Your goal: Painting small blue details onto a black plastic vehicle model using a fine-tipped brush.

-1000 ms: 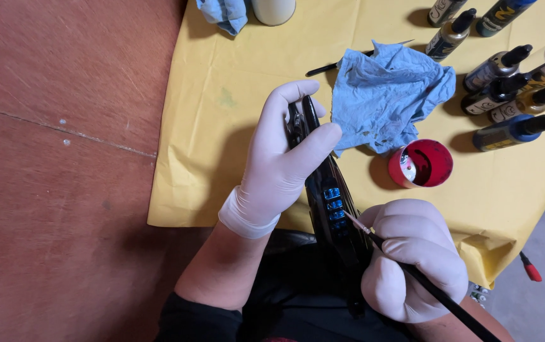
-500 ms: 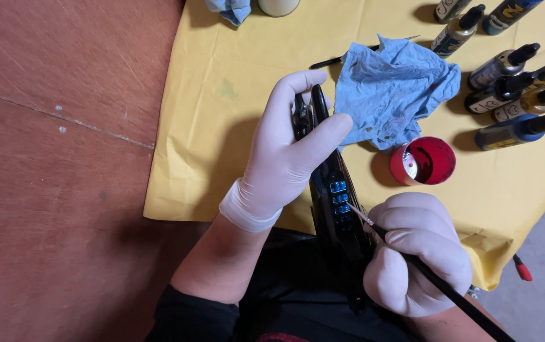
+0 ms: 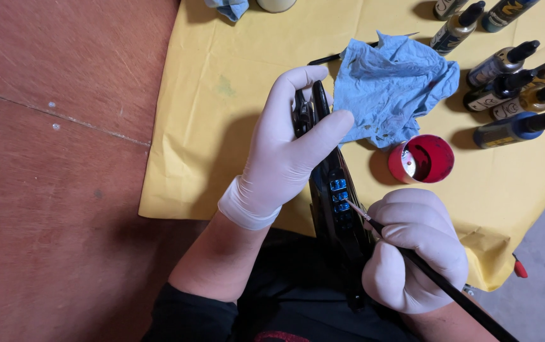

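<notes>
Head view looks straight down on your two gloved hands at the near edge of a yellow cloth [image 3: 221, 139] spread over a reddish-brown table [image 3: 57, 158]. Your left hand [image 3: 282, 155] is wrapped around the far end of a long black object [image 3: 332, 202], fingers curled over its left side and thumb pressed along its right, so the grip is closed firmly on it; the object runs from that hand back toward your body, lying over the cloth's near edge and your dark clothing. On its upper face sits a short row of small blue squares [image 3: 339, 195]. Your right hand [image 3: 415, 250] is closed in a loose fist around a thin black paintbrush [image 3: 437, 282], pinching the handle between the fingers, and the handle runs out to the near right past your wrist. The brush tip [image 3: 350, 203] touches the object just beside the blue squares. Just to the right of the object, far of your right hand, stands a small red cap [image 3: 423, 159], open side up, with a pale blob inside. Beyond that lies a crumpled blue cloth [image 3: 392, 92], touching your left thumb, with a dark thin tool [image 3: 323, 60] poking out from under its left edge. Farther right, a cluster of small paint bottles [image 3: 513, 95] with dark nozzles lies on the yellow cloth, well apart from both hands.
</notes>
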